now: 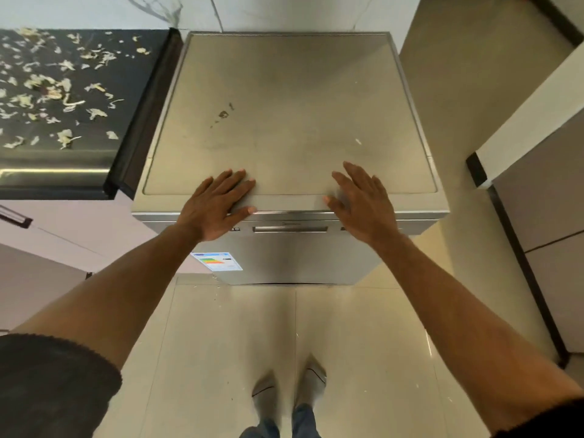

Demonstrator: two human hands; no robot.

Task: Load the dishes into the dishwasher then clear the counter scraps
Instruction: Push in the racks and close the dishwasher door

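Observation:
A steel dishwasher (284, 99) stands in front of me with its door closed; the recessed door handle (290, 229) shows just below the top's front edge. My left hand (215, 207) lies flat on the front left of the top, fingers straight. Above the front right edge is my right hand (360, 203), fingers spread and slightly blurred. Neither hand holds anything. Pale vegetable scraps (53, 90) are scattered over the black counter (139, 99) to the left. No dishes are in view.
An energy label (216, 261) is stuck on the dishwasher door. Pale cabinet fronts (543, 197) with a dark edge stand to the right. A few scrap bits lie on the beige tiled floor (221, 327) near my feet.

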